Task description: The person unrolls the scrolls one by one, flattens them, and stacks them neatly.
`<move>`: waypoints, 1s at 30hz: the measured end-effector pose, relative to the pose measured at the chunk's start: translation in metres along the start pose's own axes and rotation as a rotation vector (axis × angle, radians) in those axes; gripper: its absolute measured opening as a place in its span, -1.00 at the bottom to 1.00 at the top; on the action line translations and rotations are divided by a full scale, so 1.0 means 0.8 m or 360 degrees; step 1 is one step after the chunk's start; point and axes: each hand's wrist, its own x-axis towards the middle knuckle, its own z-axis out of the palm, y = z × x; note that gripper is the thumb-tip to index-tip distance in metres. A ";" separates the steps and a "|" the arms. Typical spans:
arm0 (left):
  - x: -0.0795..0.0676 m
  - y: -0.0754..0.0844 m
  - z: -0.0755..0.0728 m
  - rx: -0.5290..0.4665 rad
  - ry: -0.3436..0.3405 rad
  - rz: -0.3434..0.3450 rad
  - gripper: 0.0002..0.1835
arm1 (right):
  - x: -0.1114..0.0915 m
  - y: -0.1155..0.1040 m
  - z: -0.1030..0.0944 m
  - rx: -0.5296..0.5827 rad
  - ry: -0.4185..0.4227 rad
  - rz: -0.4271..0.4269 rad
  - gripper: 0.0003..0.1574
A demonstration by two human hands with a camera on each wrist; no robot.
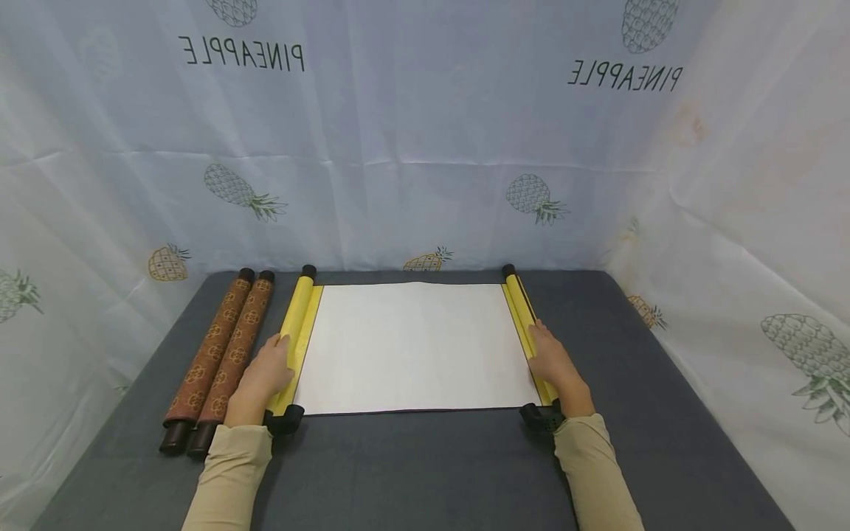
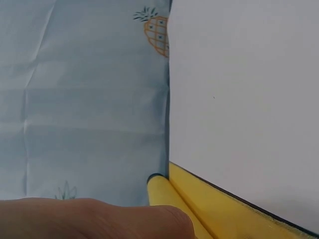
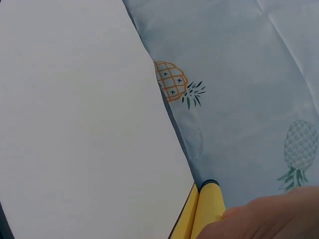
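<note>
A hanging scroll lies unrolled across the table, its blank white paper (image 1: 412, 346) bordered by yellow strips at both sides. My left hand (image 1: 268, 366) grips the yellow left roll (image 1: 299, 304) around its nearer half. At the other side, my right hand (image 1: 553, 361) holds the yellow right roll (image 1: 520, 295). Both rolls have dark end caps at the far end; their near ends are partly hidden by the wrist cameras. In the left wrist view a finger (image 2: 164, 221) lies over the yellow roll. The right wrist view has fingers (image 3: 234, 226) against the other roll.
Two rolled scrolls, one brown patterned scroll (image 1: 211, 346) and its twin (image 1: 240, 343), lie side by side left of my left hand. Dark grey cloth (image 1: 412, 472) covers the table. A pale curtain (image 1: 412, 118) with printed pineapples hangs behind and along both sides.
</note>
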 end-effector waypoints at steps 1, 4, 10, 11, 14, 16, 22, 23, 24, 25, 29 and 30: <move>0.000 0.000 0.000 -0.0002 0.0000 -0.0002 -0.27 | 0.000 0.000 0.000 -0.0011 0.0002 -0.0002 -0.15; -0.001 0.001 0.000 0.0002 0.0008 0.0003 -0.27 | 0.000 0.001 -0.001 -0.0035 0.0002 -0.0005 -0.16; -0.003 0.001 0.001 0.0013 0.0046 0.0044 -0.29 | -0.001 0.000 -0.001 -0.0031 0.0024 0.0022 -0.14; -0.003 0.001 0.001 0.0013 0.0048 0.0048 -0.29 | -0.001 0.000 -0.001 -0.0020 0.0022 0.0027 -0.14; -0.002 0.001 0.001 0.0010 0.0050 0.0050 -0.29 | -0.001 0.002 -0.002 0.0006 0.0011 0.0022 -0.14; -0.002 0.000 0.002 0.0002 0.0043 0.0044 -0.29 | -0.002 0.003 -0.003 0.0024 0.0001 0.0013 -0.14; -0.002 -0.002 0.003 -0.0015 0.0027 0.0041 -0.29 | 0.001 0.011 -0.001 0.0047 0.0007 -0.0014 -0.13; -0.002 -0.002 0.003 -0.0016 0.0030 0.0045 -0.29 | 0.001 0.013 -0.001 0.0054 0.0006 -0.0015 -0.13; -0.002 -0.002 0.002 -0.0018 0.0032 0.0046 -0.29 | 0.002 0.014 -0.001 0.0059 0.0007 -0.0014 -0.13; -0.002 -0.002 0.002 -0.0020 0.0033 0.0046 -0.29 | 0.002 0.015 -0.001 0.0067 0.0006 -0.0010 -0.13; -0.002 -0.002 0.002 -0.0018 0.0032 0.0046 -0.29 | 0.003 0.017 -0.002 0.0075 -0.0004 0.0007 -0.12; -0.002 -0.002 0.002 -0.0016 0.0029 0.0045 -0.28 | 0.004 0.017 -0.002 0.0072 -0.0003 0.0013 -0.12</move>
